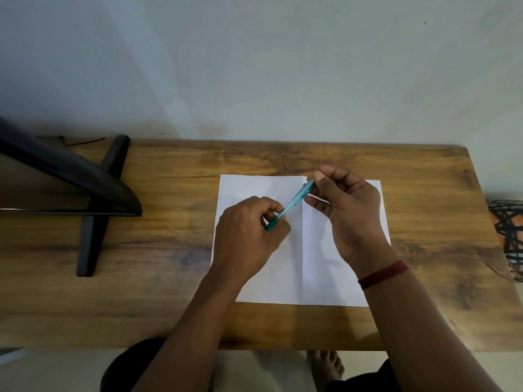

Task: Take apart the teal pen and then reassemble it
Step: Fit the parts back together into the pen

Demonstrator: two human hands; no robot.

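A teal pen is held slanted in the air above a white sheet of paper. My left hand grips its lower, darker end between thumb and fingers. My right hand pinches its upper end with thumb and forefinger. The pen looks to be in one piece; its two ends are hidden inside my fingers.
The paper lies on a wooden table set against a pale wall. A black monitor and its crossed stand occupy the table's left part. A patterned object sits past the right edge. A red band circles my right wrist.
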